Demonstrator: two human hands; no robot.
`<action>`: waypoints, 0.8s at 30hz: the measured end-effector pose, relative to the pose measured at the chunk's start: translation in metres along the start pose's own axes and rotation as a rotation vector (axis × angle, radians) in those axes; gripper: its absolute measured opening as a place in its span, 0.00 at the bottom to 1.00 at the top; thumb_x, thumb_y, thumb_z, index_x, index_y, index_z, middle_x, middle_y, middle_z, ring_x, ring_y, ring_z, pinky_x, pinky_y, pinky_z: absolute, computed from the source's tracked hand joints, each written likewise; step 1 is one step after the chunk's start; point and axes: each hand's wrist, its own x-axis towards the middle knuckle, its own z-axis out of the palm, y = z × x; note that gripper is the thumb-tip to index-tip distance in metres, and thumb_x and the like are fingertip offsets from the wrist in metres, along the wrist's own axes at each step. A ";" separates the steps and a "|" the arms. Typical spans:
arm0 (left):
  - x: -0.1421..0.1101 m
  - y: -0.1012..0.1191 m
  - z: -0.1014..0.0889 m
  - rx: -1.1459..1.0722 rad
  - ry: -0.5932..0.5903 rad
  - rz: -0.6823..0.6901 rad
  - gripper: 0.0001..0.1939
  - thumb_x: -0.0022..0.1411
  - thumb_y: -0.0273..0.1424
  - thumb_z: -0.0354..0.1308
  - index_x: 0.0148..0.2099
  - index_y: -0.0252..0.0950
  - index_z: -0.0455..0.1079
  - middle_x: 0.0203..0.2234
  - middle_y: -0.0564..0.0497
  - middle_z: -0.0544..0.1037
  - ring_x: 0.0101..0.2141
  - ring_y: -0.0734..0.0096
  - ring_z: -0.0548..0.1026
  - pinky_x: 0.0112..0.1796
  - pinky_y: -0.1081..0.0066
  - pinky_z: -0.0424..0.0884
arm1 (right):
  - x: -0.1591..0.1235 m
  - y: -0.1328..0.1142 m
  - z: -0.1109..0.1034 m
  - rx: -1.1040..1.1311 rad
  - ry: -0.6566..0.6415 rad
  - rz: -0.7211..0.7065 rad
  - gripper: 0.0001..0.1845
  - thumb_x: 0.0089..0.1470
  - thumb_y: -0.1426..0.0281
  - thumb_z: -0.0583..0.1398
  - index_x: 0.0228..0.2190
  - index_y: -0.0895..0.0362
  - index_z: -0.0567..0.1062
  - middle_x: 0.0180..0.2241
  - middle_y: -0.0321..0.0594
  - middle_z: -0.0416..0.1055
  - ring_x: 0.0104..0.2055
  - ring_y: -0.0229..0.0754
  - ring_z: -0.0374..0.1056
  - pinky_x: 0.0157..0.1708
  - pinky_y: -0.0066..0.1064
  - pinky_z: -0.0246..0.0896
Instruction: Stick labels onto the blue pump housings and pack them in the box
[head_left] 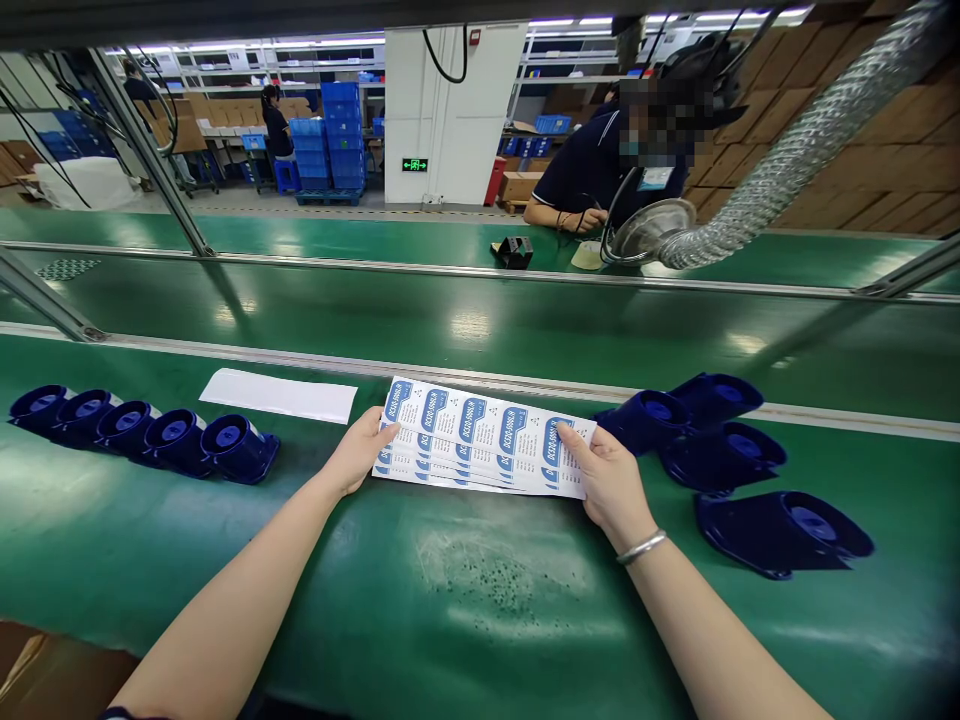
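A fanned stack of white label sheets [480, 440] with blue printed stickers lies on the green belt [450, 590] in front of me. My left hand [358, 452] grips the stack's left end, thumb on top. My right hand [609, 482], with a silver bracelet on its wrist, pinches the right end. A row of several dark blue plastic horn-shaped parts [142, 430] lies to the left. Several more dark blue parts [720, 450] lie scattered to the right, close to my right hand.
A blank white backing strip [279, 395] lies on the belt behind the left parts. Metal rails [480, 275] cross the conveyor. Across it a person in a dark shirt [600, 165] works beside a fan [651, 228] and a silver duct hose [810, 130].
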 end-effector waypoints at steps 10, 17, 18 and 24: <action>0.003 0.005 -0.011 0.056 0.115 0.035 0.27 0.52 0.48 0.70 0.47 0.36 0.69 0.42 0.44 0.81 0.41 0.54 0.80 0.43 0.55 0.76 | 0.010 0.006 -0.007 0.026 0.083 -0.139 0.26 0.38 0.53 0.76 0.34 0.57 0.80 0.33 0.42 0.81 0.35 0.49 0.78 0.36 0.39 0.78; 0.013 -0.002 -0.016 0.202 0.237 0.115 0.22 0.56 0.44 0.66 0.48 0.39 0.70 0.43 0.46 0.81 0.43 0.54 0.79 0.42 0.59 0.76 | 0.011 -0.003 -0.005 0.104 0.112 -0.235 0.24 0.42 0.55 0.75 0.35 0.57 0.79 0.33 0.41 0.80 0.36 0.48 0.78 0.38 0.41 0.77; 0.016 -0.003 -0.016 0.221 0.243 0.124 0.21 0.57 0.44 0.65 0.49 0.39 0.70 0.43 0.45 0.80 0.44 0.54 0.79 0.42 0.60 0.76 | 0.010 -0.006 -0.003 0.117 0.104 -0.251 0.23 0.43 0.54 0.75 0.35 0.57 0.79 0.34 0.41 0.80 0.36 0.48 0.78 0.38 0.41 0.77; 0.045 -0.002 -0.012 0.325 0.260 0.195 0.19 0.60 0.40 0.62 0.51 0.38 0.69 0.47 0.43 0.79 0.46 0.53 0.78 0.44 0.57 0.75 | -0.003 -0.027 0.004 0.159 0.003 -0.317 0.22 0.46 0.54 0.73 0.36 0.54 0.77 0.35 0.39 0.80 0.38 0.47 0.78 0.38 0.40 0.77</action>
